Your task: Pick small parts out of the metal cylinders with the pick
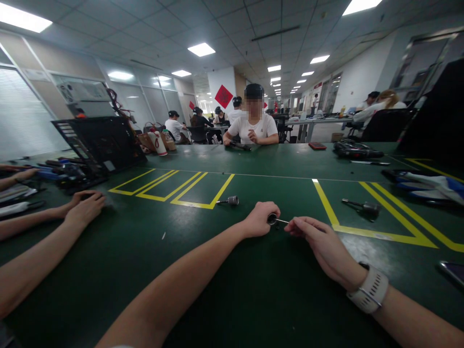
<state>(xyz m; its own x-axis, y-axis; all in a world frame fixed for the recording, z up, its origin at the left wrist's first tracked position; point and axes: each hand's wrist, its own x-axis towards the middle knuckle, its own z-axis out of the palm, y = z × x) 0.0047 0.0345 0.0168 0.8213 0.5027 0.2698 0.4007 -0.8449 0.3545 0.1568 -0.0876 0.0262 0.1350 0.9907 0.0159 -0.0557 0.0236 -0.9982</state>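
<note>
My left hand (260, 218) is closed round a small cylindrical metal part whose round, dark open end (271, 219) faces right. Between the fingertips of my right hand (313, 233) is a thin metal rod (282, 221). Its far tip reaches the rim of that open end; how deep it goes is hidden. Just below lies a tiny dark piece (277, 226) on the green table. Beyond my left hand rests a metal cylinder with a thin shaft (232, 200). A similar shafted cylinder (369, 209) lies to the right of my right hand.
Yellow tape (192, 205) marks boxes on the green table (203, 280). A co-worker's hands (85, 205) rest at the left. Another person (253, 126) sits opposite. A black case (357, 149), a red-and-black flat object (317, 146) and blue-white gloves (431, 186) lie at the right.
</note>
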